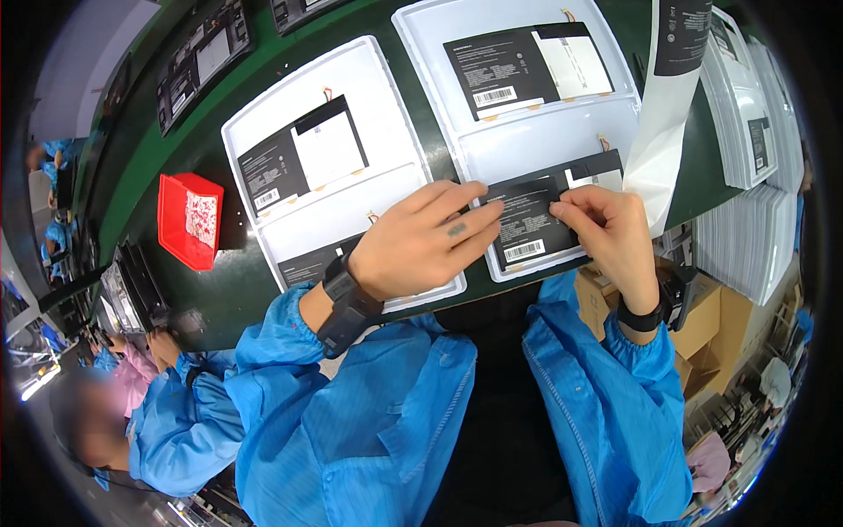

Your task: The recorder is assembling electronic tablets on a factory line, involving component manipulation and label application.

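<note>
I see a dark green counter (176, 149) running diagonally from upper right to lower left. Directly on it lie two white trays: the left white tray (263, 132) sits just right of a red box (189, 220), and the right white tray (421, 26) lies just right of the left one, edges nearly touching. Beyond the red box, toward the far edge, rest dark flat panels (204, 60). Well to the right of the red box, past both trays, a stack of white trays (742, 105) stands on the counter's end.
</note>
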Tool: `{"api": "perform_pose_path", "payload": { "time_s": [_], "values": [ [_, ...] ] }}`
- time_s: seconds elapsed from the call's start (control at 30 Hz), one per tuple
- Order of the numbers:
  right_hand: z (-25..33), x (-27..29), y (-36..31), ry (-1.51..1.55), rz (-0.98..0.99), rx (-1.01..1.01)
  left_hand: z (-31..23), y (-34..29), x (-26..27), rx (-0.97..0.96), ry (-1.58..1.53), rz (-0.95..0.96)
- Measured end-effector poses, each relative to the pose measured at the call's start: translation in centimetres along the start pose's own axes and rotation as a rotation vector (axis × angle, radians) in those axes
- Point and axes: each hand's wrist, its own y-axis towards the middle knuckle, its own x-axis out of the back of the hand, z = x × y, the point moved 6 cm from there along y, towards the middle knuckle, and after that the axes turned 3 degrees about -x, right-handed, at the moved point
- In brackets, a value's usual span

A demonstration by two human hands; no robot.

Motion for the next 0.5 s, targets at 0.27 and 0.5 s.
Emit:
{"api": "perform_pose_path", "payload": {
  "time_s": [0.27, 0.5],
  "values": [
    [0.2, 4.9, -1.2, -0.157, -0.471, 0.175, -0.8, 1.0, -1.1, 0.007, -0.012, 0.047],
    [-3.7, 8.5, 1.4, -0.437, -0.689, 0.212, -4.0, 3.6, -5.5, 0.039, -0.208, 0.116]
  ]
}}
